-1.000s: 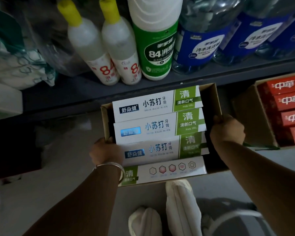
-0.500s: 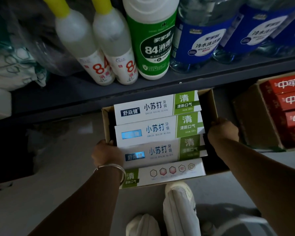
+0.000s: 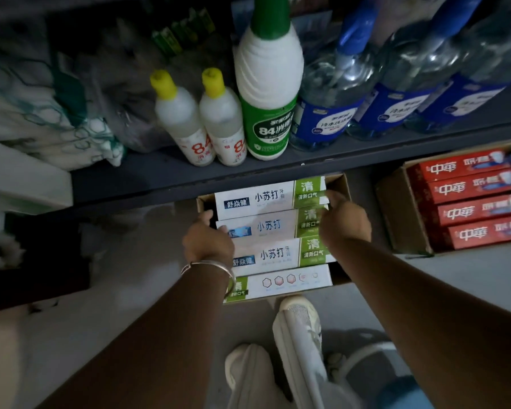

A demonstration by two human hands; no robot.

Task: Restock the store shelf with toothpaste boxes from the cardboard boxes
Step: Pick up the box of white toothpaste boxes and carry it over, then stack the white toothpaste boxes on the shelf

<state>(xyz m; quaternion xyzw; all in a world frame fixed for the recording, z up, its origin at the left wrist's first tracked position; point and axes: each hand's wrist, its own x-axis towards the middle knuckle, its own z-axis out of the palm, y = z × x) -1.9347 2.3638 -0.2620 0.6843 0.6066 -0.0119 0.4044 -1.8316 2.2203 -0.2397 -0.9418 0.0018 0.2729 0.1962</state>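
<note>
An open cardboard box [image 3: 342, 184] sits on the floor below the grey shelf [image 3: 165, 175]. It holds several white-and-green toothpaste boxes [image 3: 266, 197] lying flat in a row. My left hand [image 3: 208, 242], with a silver bangle on the wrist, curls round the left end of the second toothpaste box. My right hand [image 3: 347, 224] curls over the right ends of the two farthest toothpaste boxes, one finger reaching to the farthest one. The nearest toothpaste box [image 3: 289, 281] lies untouched.
A second cardboard box [image 3: 396, 214] with red toothpaste boxes [image 3: 469, 211] stands to the right. On the shelf stand two yellow-capped bottles [image 3: 183, 125], a green-labelled disinfectant bottle [image 3: 269, 113] and blue-labelled clear bottles [image 3: 325, 113]. My white shoes [image 3: 298, 329] are just below the box.
Both hands left the cardboard box's outer sides and moved inward onto the ends of the toothpaste boxes. The camera pulled back and tilted up.
</note>
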